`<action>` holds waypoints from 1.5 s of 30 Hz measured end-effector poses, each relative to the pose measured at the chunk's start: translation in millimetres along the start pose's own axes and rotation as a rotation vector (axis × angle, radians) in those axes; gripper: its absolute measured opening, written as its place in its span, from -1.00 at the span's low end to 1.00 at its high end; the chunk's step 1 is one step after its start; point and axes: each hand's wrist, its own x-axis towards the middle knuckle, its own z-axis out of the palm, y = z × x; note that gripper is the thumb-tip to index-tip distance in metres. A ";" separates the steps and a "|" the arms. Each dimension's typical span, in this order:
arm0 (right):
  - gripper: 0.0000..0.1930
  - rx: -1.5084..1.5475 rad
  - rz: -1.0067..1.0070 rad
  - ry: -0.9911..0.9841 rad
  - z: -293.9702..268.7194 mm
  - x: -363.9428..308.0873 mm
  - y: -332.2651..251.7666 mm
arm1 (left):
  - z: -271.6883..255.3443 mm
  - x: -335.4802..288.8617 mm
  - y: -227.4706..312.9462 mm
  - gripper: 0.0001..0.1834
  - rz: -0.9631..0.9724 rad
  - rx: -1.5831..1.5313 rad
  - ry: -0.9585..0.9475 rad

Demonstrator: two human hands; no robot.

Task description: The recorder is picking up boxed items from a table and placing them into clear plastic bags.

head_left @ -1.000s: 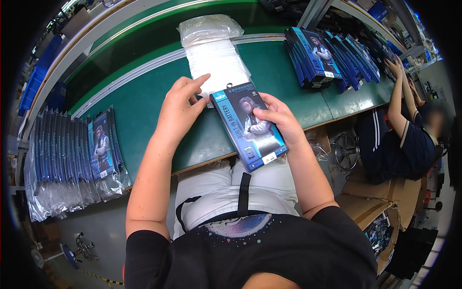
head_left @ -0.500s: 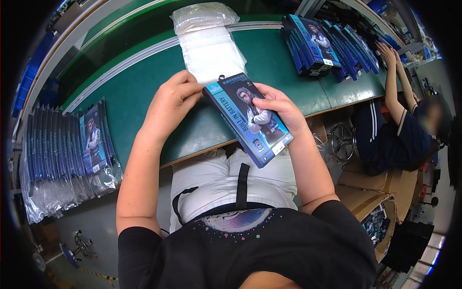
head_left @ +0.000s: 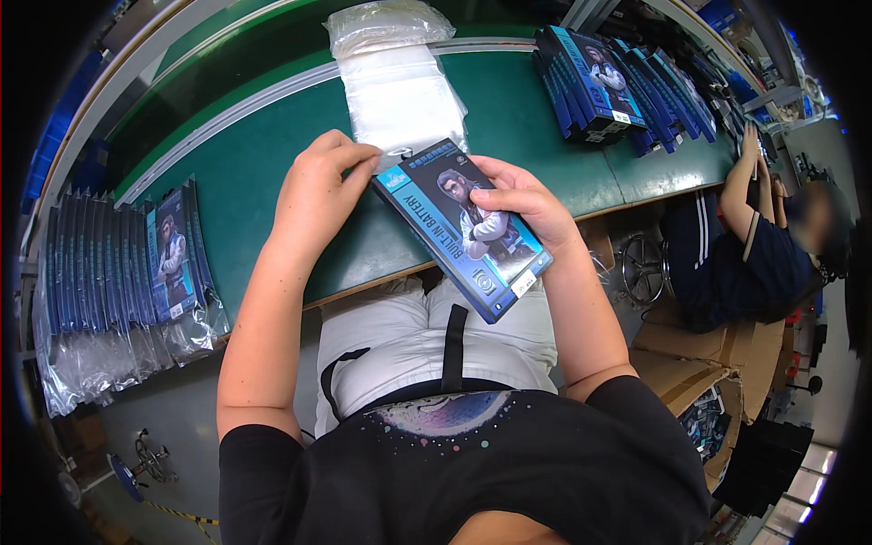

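In my right hand (head_left: 527, 204) is a flat retail box (head_left: 463, 232), dark blue and black with a printed figure on its front. The thumb lies on the front face and the fingers go behind it. The box is tilted, its hang-tab end toward the stack of clear plastic bags (head_left: 395, 100). My left hand (head_left: 331, 182) pinches at the near edge of those bags, thumb and forefinger together beside the box's upper left corner. A bit of clear film shows at the fingertips. The box covers part of the bags' near end.
A row of bagged boxes (head_left: 109, 263) stands at the left on the green table (head_left: 263, 173). More boxes (head_left: 595, 86) are stacked at the far right, near a co-worker (head_left: 754, 245). An open carton (head_left: 718, 409) sits below right. Another bundle of bags (head_left: 386, 27) lies farther back.
The box has shifted slightly left, its tab end now closer to the bags' edge. My left fingertips have moved slightly up and left. The co-worker's hands have moved down.
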 end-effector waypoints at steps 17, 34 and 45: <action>-0.30 -0.175 -0.164 0.126 16.4 -0.3 6.6 | -11.4 3.2 4.7 -0.78 -0.443 -0.561 -0.070; -0.49 -0.313 -0.282 0.349 38.0 -5.1 23.9 | 14.7 -39.9 22.5 -0.76 0.135 0.039 0.255; -0.73 -0.323 -0.187 0.295 51.5 -15.6 40.3 | 18.1 -50.7 39.2 -0.63 -0.790 -1.565 0.053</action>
